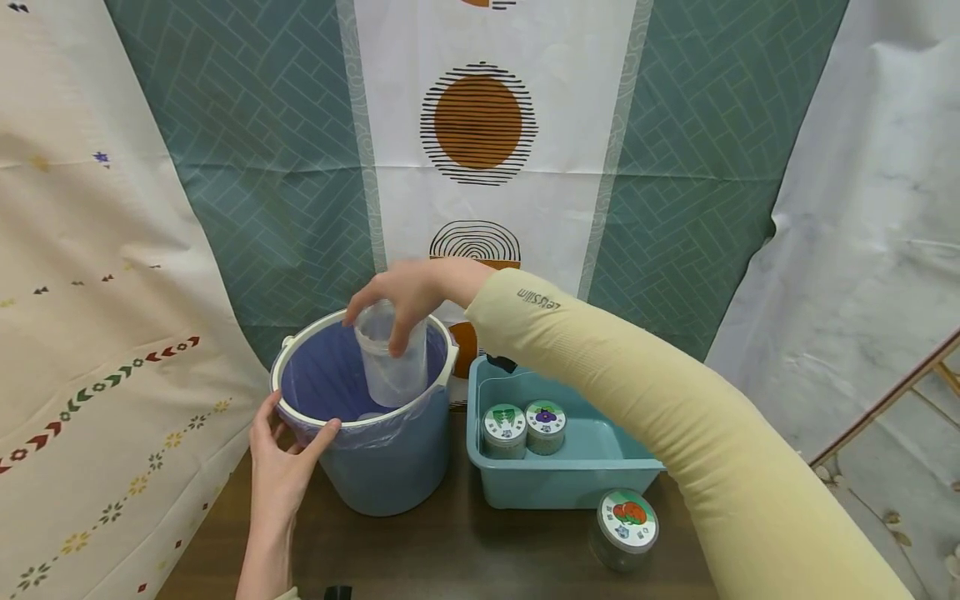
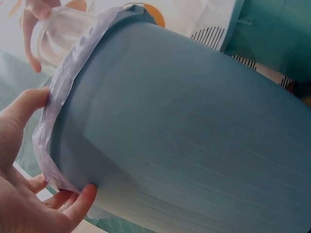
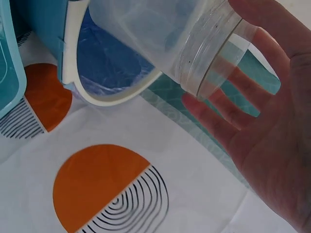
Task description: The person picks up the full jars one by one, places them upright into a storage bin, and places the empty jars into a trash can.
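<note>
My right hand (image 1: pixel 420 287) holds an open clear plastic jar (image 1: pixel 395 379) by its rim, with the jar's base dipping into the mouth of a blue trash bin (image 1: pixel 390 479). In the right wrist view the fingers and thumb spread round the jar's threaded neck (image 3: pixel 206 53). A thin purplish liner (image 1: pixel 318 367) covers the bin's inside and folds out over its edge. At the near left of that edge, my left hand (image 1: pixel 281 471) grips the white rim (image 1: pixel 311 417). The left wrist view shows its thumb and fingers on the folded liner (image 2: pixel 60 92) and bin wall.
Right of the bin stands a light-blue basin (image 1: pixel 570 483) holding two lidded jars, one with a green-vegetable label (image 1: pixel 504 425) and one with a purple label (image 1: pixel 545 421). In front sits a jar with a tomato label (image 1: pixel 626 521). Patterned cloth (image 1: pixel 480 200) hangs behind.
</note>
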`<state>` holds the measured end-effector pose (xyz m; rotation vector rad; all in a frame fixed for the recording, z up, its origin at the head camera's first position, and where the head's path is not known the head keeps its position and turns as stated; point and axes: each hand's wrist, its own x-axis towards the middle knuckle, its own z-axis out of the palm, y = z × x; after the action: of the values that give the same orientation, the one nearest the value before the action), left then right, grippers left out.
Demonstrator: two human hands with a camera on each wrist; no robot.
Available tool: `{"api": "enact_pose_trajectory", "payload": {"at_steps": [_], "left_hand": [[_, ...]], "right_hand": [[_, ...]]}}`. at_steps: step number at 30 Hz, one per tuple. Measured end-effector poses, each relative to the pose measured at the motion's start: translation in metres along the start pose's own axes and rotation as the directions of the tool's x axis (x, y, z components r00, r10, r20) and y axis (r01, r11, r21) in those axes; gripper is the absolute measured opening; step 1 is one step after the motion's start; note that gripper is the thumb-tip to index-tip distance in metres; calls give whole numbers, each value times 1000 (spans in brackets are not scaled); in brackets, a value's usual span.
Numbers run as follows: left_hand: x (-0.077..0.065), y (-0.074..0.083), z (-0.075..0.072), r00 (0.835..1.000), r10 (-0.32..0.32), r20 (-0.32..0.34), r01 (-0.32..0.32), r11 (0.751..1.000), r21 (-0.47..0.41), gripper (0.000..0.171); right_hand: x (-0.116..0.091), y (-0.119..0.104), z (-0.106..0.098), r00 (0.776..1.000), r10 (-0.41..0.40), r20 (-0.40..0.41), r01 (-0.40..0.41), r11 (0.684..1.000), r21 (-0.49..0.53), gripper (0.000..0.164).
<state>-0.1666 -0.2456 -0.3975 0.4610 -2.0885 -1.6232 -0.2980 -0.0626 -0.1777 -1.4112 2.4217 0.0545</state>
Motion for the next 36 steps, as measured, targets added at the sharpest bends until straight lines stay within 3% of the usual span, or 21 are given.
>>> {"api": "enact_pose_trajectory", "payload": {"at_steps": [8, 18, 29, 36], "left_hand": [[0, 1, 0, 1000, -3, 21, 3, 1000, 1, 101], [1, 1, 1, 1000, 12, 28, -11, 1000, -17, 101], [0, 3, -1, 1000, 13, 26, -13, 1000, -17, 102], [1, 2, -2, 1000, 9, 28, -8, 1000, -25, 101]], "right_hand": [[10, 5, 19, 999, -33, 41, 29, 997, 75, 69], [22, 9, 44, 999, -10, 47, 7, 998, 66, 69], [30, 12, 53, 998, -23, 54, 21, 999, 29, 69], [32, 15, 53, 997, -67, 28, 66, 998, 22, 82]]}}
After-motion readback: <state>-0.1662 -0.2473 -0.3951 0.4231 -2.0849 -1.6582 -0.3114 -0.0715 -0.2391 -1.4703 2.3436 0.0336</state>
